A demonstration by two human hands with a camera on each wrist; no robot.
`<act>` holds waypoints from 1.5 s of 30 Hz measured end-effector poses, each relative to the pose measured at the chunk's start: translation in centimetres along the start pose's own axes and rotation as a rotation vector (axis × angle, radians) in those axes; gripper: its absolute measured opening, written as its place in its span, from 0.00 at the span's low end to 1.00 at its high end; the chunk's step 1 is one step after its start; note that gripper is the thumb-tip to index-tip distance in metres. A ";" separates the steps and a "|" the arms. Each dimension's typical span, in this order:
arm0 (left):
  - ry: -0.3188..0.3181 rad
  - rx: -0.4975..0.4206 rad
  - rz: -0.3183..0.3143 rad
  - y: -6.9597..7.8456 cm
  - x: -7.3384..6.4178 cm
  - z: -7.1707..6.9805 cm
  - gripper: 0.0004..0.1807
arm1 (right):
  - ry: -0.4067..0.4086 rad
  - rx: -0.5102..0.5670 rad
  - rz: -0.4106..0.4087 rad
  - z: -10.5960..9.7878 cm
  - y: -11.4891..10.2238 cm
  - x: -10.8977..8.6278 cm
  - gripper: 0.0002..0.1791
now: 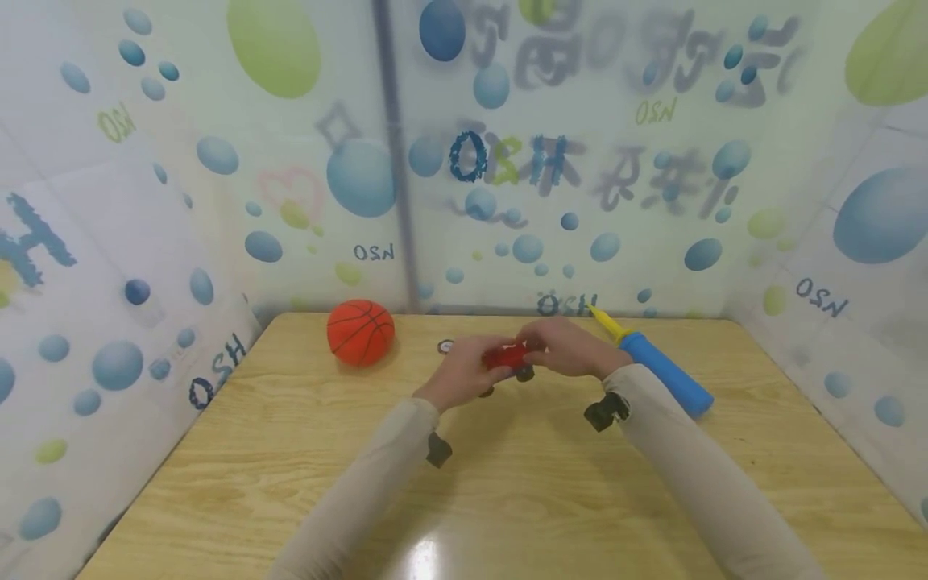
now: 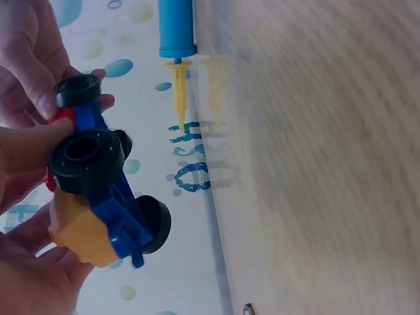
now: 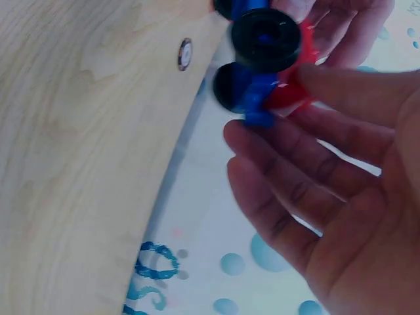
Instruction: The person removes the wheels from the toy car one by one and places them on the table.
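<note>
While a red ball with black seams [image 1: 360, 333] sits toward the far left of the wooden table [image 1: 217, 459], I see no hand on it. To its right a small disc [image 1: 445, 346] lies just beside the left hand [image 1: 464, 369]. On my feed that hand's thumb and fingers grasp the toy vehicle [image 1: 505, 357] near its orange end [image 2: 80, 230]. The toy sits between both hands, apparently clear of the tabletop, its black wheels [image 2: 87, 161] facing the left wrist view. I judge the lifting done, and the toy looks whole; setting down and letting go are not yet done. Next along, the right hand [image 1: 569, 346] pinches the red body [image 3: 283, 100] between thumb and fingers, though I can't tell whether every fingertip bears on it. Farthest right, a blue pump [image 1: 667, 374] with a yellow nozzle [image 1: 607, 321] lies untouched by either hand.
</note>
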State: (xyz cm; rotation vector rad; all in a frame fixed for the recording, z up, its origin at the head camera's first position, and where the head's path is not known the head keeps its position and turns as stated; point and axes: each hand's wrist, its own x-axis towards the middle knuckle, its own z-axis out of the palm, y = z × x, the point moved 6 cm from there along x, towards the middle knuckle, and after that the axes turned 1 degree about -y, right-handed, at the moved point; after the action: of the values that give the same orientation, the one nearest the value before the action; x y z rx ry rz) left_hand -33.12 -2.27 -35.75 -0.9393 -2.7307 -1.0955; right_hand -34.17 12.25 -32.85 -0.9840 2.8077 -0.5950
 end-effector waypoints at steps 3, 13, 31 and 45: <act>0.044 -0.042 -0.020 -0.6 -0.3 -0.1 0.27 | 0.042 0.048 0.002 0.2 0.5 -0.3 0.18; 0.163 -0.089 -0.027 -2.1 -0.8 -0.3 0.28 | 0.330 0.208 0.012 1.4 1.7 -0.8 0.16; 0.207 -0.097 -0.089 -2.4 -1.1 0.3 0.25 | 0.636 0.269 -0.002 3.5 0.1 -0.9 0.22; 0.283 -0.162 -0.071 -2.2 -1.8 0.2 0.25 | 0.726 0.317 0.006 3.8 0.3 -0.9 0.16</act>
State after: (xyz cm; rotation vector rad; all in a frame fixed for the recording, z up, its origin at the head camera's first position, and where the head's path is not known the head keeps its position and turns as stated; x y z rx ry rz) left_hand -32.86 -4.28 -37.64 -0.6481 -2.4933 -1.3621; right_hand -32.72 11.78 -36.52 -0.8073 3.1125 -1.6168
